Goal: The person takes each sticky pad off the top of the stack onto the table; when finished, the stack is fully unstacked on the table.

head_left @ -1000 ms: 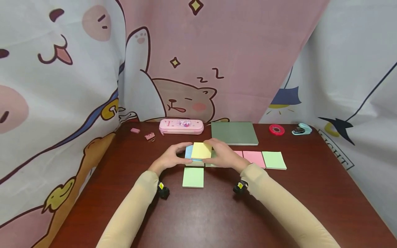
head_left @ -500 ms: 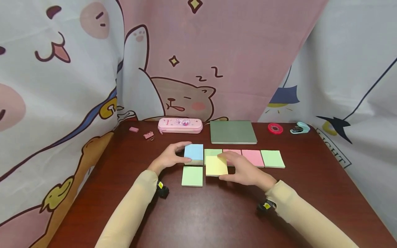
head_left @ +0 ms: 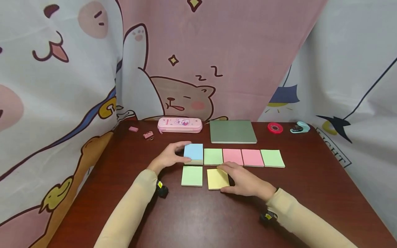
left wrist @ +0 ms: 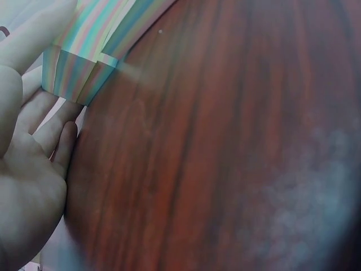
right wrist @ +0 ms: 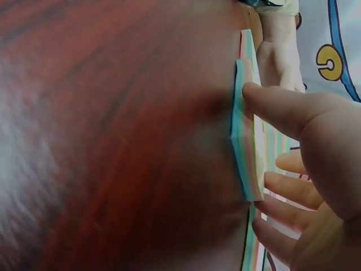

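Observation:
My left hand grips the left side of a thick stack of sticky note pads with a blue top. In the left wrist view the stack's sides show multicoloured stripes. A yellow-topped sticky note pad lies on the table, pinched at its right side between thumb and fingers of my right hand. The right wrist view shows the striped edge of that pad beside the thumb. Left of it lies a green pad, just in front of the stack.
Right of the stack runs a row of pads: green, pink, pink, green. Along the back stand a pink pencil case, green notebook, red tape roll, stapler and small pink items.
My right hand has lifted the yellow-topped pad off the blue-topped stack, carried it right and toward me, and lowered it to the table beside the front green pad. The left hand stays at the stack.

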The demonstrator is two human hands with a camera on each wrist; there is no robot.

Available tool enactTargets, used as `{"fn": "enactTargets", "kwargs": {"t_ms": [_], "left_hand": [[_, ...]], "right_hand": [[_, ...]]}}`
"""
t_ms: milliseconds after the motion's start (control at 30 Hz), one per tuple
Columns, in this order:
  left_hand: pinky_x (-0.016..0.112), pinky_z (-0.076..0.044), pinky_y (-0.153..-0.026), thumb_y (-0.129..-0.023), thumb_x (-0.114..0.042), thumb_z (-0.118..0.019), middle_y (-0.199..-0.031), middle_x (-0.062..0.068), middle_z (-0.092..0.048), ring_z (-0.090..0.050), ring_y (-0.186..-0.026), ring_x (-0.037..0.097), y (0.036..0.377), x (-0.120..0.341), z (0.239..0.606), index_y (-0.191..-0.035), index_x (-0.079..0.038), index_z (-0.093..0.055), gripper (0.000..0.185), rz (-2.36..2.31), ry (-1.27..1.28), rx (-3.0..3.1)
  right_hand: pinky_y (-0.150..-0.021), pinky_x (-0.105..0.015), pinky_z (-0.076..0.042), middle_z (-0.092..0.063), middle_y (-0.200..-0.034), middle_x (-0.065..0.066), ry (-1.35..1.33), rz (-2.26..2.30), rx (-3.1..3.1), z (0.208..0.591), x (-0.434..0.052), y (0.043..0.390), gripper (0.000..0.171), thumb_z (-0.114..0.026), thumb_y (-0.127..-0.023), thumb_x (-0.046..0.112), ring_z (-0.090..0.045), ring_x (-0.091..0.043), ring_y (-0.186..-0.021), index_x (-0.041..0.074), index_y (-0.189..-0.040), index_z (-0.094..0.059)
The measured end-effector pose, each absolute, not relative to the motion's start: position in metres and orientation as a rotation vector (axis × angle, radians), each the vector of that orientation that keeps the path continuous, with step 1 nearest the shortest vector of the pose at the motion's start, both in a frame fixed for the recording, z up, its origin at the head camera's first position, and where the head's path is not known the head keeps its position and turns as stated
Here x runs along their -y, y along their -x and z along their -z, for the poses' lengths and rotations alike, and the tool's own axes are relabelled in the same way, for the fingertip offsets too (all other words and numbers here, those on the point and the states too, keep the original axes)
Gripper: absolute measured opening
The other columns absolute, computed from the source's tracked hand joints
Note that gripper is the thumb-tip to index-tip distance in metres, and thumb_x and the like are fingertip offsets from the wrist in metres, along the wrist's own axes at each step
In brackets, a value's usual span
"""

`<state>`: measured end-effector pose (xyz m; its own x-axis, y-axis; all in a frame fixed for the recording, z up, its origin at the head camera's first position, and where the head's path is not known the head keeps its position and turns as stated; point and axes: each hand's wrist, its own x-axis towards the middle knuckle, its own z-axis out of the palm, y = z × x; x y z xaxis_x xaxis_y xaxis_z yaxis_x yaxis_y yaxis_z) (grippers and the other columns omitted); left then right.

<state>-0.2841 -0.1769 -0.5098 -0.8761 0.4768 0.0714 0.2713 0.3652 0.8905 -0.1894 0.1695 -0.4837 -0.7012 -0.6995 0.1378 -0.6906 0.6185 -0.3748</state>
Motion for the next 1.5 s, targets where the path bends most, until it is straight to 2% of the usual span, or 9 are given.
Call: {"fn": "enactTargets", "kwargs": {"t_ms": [167, 467, 833, 933, 1167, 1333, 1500], "left_hand": [[0.052, -0.037, -0.121, -0.085, -0.021, -0.091, -0.156, 0.003, -0.055, -0.047, -0.147, 0.031, 0.285, 0.177, 0.51, -0.154, -0.011, -0.054, 0.079, -1.518, -0.664, -2.429], [0.053, -0.036, -0.122, -0.085, -0.023, -0.09, -0.157, 0.002, -0.054, -0.046, -0.148, 0.031, 0.284, 0.177, 0.51, -0.154, -0.013, -0.055, 0.078, -1.517, -0.662, -2.432], [0.056, -0.031, -0.124, -0.087, -0.013, -0.088, -0.16, 0.012, -0.05, -0.041, -0.151, 0.038, 0.283, 0.175, 0.509, -0.156, -0.006, -0.051, 0.079, -1.527, -0.624, -2.414], [0.058, -0.032, -0.123, -0.087, -0.011, -0.087, -0.16, 0.016, -0.049, -0.041, -0.15, 0.04, 0.276, 0.173, 0.499, -0.155, -0.004, -0.051, 0.076, -1.533, -0.626, -2.402], [0.054, -0.035, -0.122, -0.086, -0.023, -0.09, -0.158, 0.004, -0.053, -0.045, -0.149, 0.033, 0.282, 0.176, 0.508, -0.155, -0.011, -0.053, 0.079, -1.533, -0.656, -2.415], [0.053, -0.036, -0.122, -0.086, -0.023, -0.09, -0.158, 0.003, -0.053, -0.045, -0.149, 0.032, 0.282, 0.177, 0.508, -0.155, -0.011, -0.053, 0.079, -1.526, -0.665, -2.422], [0.054, -0.036, -0.122, -0.087, -0.024, -0.089, -0.159, 0.004, -0.051, -0.043, -0.15, 0.033, 0.282, 0.178, 0.509, -0.156, -0.011, -0.051, 0.08, -1.53, -0.676, -2.408]], "right_hand": [[-0.105, -0.046, -0.053, -0.067, -0.13, -0.009, 1.204, 0.641, -2.855, 0.485, -0.162, 0.188, 0.07, -0.09, -0.084, 0.037, -0.061, -0.026, -0.123, 0.001, -0.138, -0.062], [-0.104, -0.045, -0.054, -0.069, -0.131, -0.011, 1.174, 0.632, -2.906, 0.49, -0.155, 0.189, 0.073, -0.09, -0.084, 0.04, -0.064, -0.026, -0.122, 0.0, -0.138, -0.062], [-0.105, -0.045, -0.054, -0.069, -0.131, -0.011, 1.158, 0.646, -2.894, 0.489, -0.153, 0.187, 0.072, -0.091, -0.084, 0.039, -0.064, -0.027, -0.122, 0.0, -0.138, -0.063], [-0.105, -0.046, -0.054, -0.068, -0.132, -0.011, 1.156, 0.645, -2.891, 0.488, -0.152, 0.187, 0.072, -0.09, -0.084, 0.038, -0.064, -0.027, -0.122, 0.0, -0.138, -0.062], [-0.105, -0.045, -0.054, -0.068, -0.132, -0.011, 1.165, 0.65, -2.9, 0.485, -0.153, 0.186, 0.073, -0.09, -0.084, 0.039, -0.064, -0.027, -0.123, 0.0, -0.138, -0.062], [-0.106, -0.044, -0.054, -0.069, -0.132, -0.009, 1.158, 0.661, -2.919, 0.477, -0.153, 0.188, 0.073, -0.09, -0.084, 0.041, -0.064, -0.026, -0.124, 0.002, -0.139, -0.063], [-0.108, -0.047, -0.052, -0.068, -0.135, -0.014, 1.187, 0.72, -2.941, 0.465, -0.146, 0.202, 0.07, -0.086, -0.088, 0.039, -0.063, -0.03, -0.127, -0.001, -0.14, -0.062]]}}
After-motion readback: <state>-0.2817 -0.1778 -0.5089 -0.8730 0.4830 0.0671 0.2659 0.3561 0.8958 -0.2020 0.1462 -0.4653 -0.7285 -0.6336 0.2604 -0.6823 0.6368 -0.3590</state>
